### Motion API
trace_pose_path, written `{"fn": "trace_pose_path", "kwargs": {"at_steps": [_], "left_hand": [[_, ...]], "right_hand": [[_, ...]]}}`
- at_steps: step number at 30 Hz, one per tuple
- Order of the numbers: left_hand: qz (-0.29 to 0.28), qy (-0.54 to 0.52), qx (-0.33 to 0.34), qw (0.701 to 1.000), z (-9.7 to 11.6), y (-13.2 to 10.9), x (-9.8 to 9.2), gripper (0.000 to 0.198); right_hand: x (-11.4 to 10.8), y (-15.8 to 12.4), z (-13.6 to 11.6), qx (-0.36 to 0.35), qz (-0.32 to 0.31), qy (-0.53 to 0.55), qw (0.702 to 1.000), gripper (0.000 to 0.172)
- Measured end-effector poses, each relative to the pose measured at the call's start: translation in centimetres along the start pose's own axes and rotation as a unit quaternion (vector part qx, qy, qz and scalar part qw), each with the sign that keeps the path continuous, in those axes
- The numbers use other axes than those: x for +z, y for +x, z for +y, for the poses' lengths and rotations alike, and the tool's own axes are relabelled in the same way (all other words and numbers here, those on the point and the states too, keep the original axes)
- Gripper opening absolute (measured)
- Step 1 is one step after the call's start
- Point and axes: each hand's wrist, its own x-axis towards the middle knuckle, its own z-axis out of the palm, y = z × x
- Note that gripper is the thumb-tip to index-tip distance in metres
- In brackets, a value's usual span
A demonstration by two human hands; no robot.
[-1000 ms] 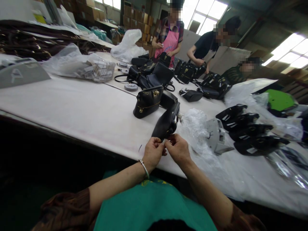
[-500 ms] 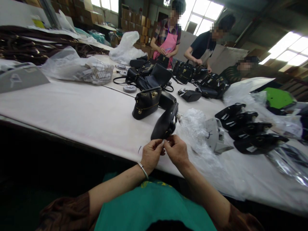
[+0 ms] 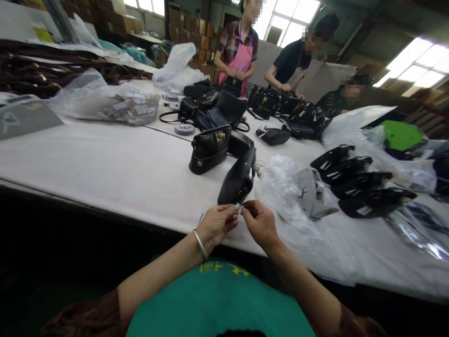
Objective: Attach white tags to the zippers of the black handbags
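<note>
A black handbag (image 3: 235,180) lies tilted on the white-covered table, its near end towards me. Right at that end, my left hand (image 3: 216,225) pinches a small silvery-white piece (image 3: 238,206) between thumb and forefinger; its exact kind is too small to make out. My right hand (image 3: 260,223) is closed too, thumb and forefinger meeting at the other side of the same small piece, where the fingers hide what they grip. Beyond the left hand stands an upright black bag (image 3: 209,150) with gold zipper and clasp.
Crumpled clear plastic (image 3: 280,175) and a grey holder (image 3: 314,196) lie right of my hands. Farther right is a row of black bags (image 3: 373,203). More black bags (image 3: 224,110) fill the table's far side, where several people work. A grey tape roll (image 3: 184,129) lies left of them.
My fingertips have parted slightly, and the small silvery-white piece shows more plainly between them. The left hand has turned a little and its lower fingers have loosened. The view has shifted slightly.
</note>
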Motion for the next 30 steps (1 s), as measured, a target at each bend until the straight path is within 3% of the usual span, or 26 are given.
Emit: {"fn": "trace_pose_path", "kwargs": {"at_steps": [11,19,26,30], "left_hand": [[0.021,-0.042,-0.108,0.993,0.8,0.2,0.1,0.007],[0.033,-0.028,-0.128,0.991,0.9,0.6,0.1,0.009],[0.033,-0.027,-0.096,0.994,0.4,0.3,0.1,0.007],[0.030,-0.005,-0.028,0.999,-0.1,-0.3,0.2,0.010]], "right_hand": [[1.1,0.2,0.3,0.043,0.018,-0.002,0.999,0.015],[2.1,0.5,0.5,0.038,0.046,0.024,0.998,0.012],[3.3,1.0,1.8,0.079,0.051,0.101,0.990,0.018],[2.8,0.8,2.0,0.118,0.004,0.176,0.977,0.021]]}}
